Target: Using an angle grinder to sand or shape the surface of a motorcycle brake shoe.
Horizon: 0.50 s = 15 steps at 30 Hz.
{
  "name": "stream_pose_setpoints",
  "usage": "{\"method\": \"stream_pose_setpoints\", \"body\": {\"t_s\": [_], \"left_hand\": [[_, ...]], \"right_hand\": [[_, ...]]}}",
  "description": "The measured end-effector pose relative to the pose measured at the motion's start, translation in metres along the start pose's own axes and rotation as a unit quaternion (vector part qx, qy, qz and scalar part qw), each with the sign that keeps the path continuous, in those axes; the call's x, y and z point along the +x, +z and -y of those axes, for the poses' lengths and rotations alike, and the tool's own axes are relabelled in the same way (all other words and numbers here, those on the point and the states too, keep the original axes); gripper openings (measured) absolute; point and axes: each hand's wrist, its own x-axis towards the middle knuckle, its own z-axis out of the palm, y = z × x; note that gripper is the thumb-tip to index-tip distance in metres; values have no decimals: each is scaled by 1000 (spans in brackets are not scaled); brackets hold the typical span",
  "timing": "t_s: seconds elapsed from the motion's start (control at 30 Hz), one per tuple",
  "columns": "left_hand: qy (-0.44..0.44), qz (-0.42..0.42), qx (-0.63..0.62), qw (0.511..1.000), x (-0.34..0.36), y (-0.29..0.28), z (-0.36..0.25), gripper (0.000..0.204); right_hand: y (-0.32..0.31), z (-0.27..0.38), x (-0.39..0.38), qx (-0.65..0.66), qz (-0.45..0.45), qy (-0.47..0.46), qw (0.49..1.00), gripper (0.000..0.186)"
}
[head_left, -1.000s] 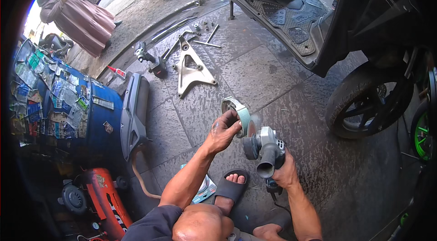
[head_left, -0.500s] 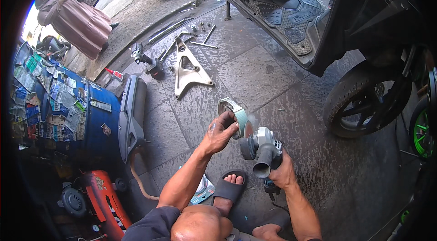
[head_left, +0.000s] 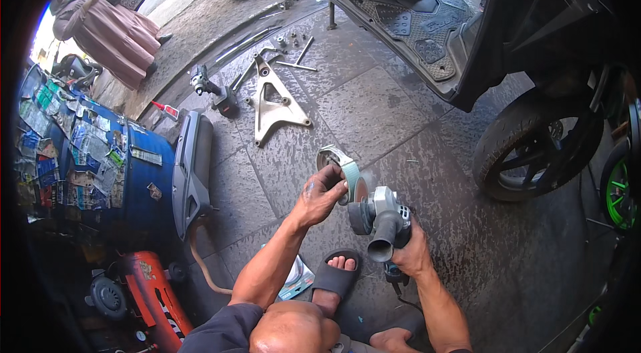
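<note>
My left hand is closed round a curved metal part with a pale green outer face, which looks like a brake shoe. My right hand grips the body of an angle grinder with a grey head and a short dark tube. A round dark piece on the grinder is close to the lower end of the curved part. A reddish-brown surface shows between them; I cannot tell whether it belongs to the part or a disc. Both are held above the floor, near my sandalled foot.
A triangular metal bracket, a cordless drill and a T-handle wrench lie ahead. A blue barrel and orange machine stand left. A scooter with a front wheel is right. A person stands far left.
The grinder has shifted slightly left and tilted a little. The curved part has barely moved in my left hand.
</note>
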Motion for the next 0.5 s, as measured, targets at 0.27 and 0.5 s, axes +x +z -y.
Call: {"method": "stream_pose_setpoints", "body": {"t_s": [0.27, 0.5], "left_hand": [[6, 2, 36, 999, 3, -3, 7, 26], [15, 8, 40, 999, 2, -5, 6, 26]], "right_hand": [[-1, -1, 0, 18, 9, 12, 1000, 75], [-2, -2, 1, 19, 13, 24, 999, 76]]}}
